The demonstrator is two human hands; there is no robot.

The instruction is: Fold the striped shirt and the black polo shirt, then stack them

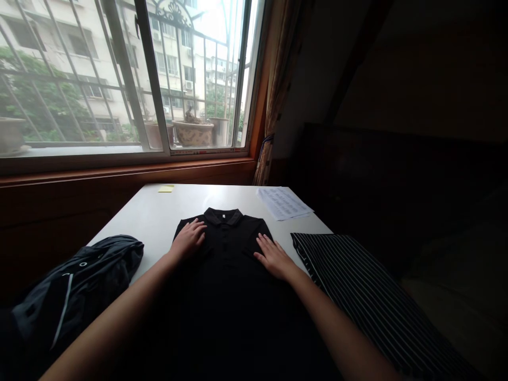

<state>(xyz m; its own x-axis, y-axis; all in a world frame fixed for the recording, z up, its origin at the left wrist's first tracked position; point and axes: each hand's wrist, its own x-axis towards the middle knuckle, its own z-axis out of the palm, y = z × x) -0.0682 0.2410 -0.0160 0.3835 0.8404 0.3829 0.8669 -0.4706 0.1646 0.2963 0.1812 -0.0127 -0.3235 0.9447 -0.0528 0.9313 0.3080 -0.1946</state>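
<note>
A black polo shirt point(226, 259) lies front up on the white table, its collar at the far end with a small white label inside the neck. Both sleeves are folded in over the body. My left hand point(189, 238) rests flat on the shirt near its left shoulder, fingers stretched out. On the opposite side, my right hand point(273, 256) lies with spread fingers on the right sleeve. Neither hand grips the cloth. The lower part of the shirt blends into deep shadow, so its hem cannot be made out.
A crumpled dark garment point(99, 264) lies at the table's left edge. At the right, a black-and-white striped cloth point(357, 275) hangs over the edge. Printed sheets point(283, 203) and a yellow sticky note point(165, 188) lie at the back of the white table point(190, 198), below a barred window.
</note>
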